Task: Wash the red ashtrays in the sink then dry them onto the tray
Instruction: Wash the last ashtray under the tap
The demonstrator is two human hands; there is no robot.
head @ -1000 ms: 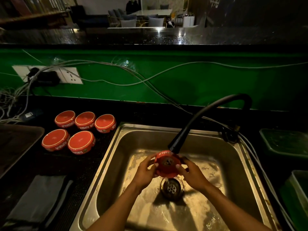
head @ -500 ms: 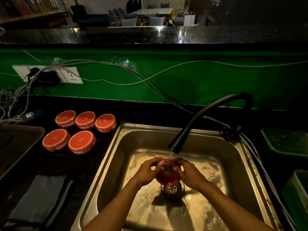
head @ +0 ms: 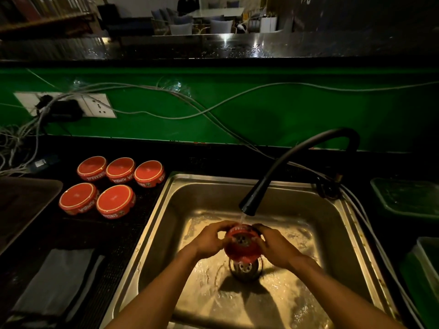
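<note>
Over the steel sink (head: 166, 224) both hands hold one red ashtray (head: 242, 245) just above the drain (head: 245, 268), under the thin stream of water falling from the black tap (head: 294, 160). The left hand (head: 210, 238) has its grip curled round the ashtray's left side, fingers wrapped over the top edge; the right hand (head: 273, 245) has its grip curled round the right side in the same way. The ashtray is tilted so that its hollow inside faces the camera.

Left of the sink, on the dark worktop (head: 114, 236), five more red ashtrays (head: 116, 201) lie upside down in two rows, three nearer the green wall (head: 261, 110) and two in front, close together. Further left of the sink lies a dark tray (head: 21, 205), and in front of the ashtrays a folded grey cloth (head: 54, 283). Right of the sink stand green plastic tubs (head: 408, 198). Behind the sink grey cables (head: 190, 108) run along the green wall to a white socket plate (head: 98, 106)
</note>
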